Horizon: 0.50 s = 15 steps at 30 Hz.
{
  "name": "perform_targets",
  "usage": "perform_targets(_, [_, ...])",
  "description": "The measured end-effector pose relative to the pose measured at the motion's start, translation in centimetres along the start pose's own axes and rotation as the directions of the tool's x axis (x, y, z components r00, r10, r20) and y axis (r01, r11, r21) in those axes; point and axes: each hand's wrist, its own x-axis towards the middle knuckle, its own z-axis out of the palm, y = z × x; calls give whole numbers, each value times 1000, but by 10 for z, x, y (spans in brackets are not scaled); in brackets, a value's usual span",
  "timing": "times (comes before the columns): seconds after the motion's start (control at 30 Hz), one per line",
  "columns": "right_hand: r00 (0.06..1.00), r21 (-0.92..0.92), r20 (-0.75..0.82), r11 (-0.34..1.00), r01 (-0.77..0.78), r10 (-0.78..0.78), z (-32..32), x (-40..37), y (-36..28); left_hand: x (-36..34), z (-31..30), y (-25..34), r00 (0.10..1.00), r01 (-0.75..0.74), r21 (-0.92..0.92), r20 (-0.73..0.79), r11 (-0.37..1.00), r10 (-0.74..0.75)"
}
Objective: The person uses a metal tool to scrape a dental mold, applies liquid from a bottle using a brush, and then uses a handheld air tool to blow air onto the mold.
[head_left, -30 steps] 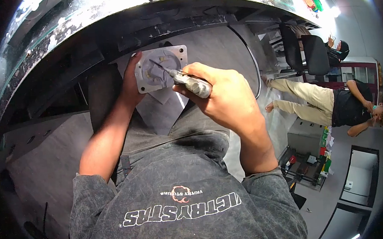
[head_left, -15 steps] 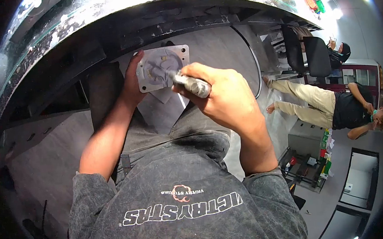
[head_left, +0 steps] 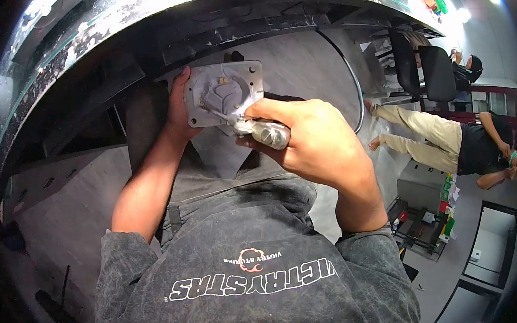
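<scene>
My left hand [head_left: 178, 107] grips the left edge of a square metal plate [head_left: 199, 113], its thumb at the upper left corner and the fingers behind. Corner holes and a round recess show on the plate, with a raised greyish shape [head_left: 226, 94] in the recess. In my right hand [head_left: 325, 136] is a shiny silver cylindrical hand tool [head_left: 272, 135], closed in by the thumb and fingers. The narrow end of the tool lies at the plate's lower edge, just below the recess. Under the plate, a grey sheet [head_left: 226, 157] hangs over my lap.
A worn workbench [head_left: 161, 19] curves across the top, close beyond the plate. To the right, a dark hose [head_left: 347, 67] runs down to the floor. Black chairs [head_left: 436, 73], a person [head_left: 485, 147] in light trousers and another seated person [head_left: 466, 72] are farther right.
The tool's end has moved from over the recess down to the plate's lower edge. Both hands and the plate appear slightly farther right, as does the whole scene.
</scene>
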Motion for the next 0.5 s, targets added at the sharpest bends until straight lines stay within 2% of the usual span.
perform_targets(0.1, [1000,-5,4,1000,-8,8,0,0,0,1,-1,-2,999,21,-60,-24,998,-22])
perform_targets(0.27, [999,-32,45,999,-28,30,1,3,-2,0,-2,-1,999,33,-51,8,998,-33])
perform_targets(0.33, [999,13,-41,1000,-5,6,4,3,-1,1,-2,-1,1000,23,-38,12,999,-23])
perform_targets(0.5, [999,-84,-22,996,-34,32,4,3,-2,2,0,-2,997,10,3,-72,1000,-10])
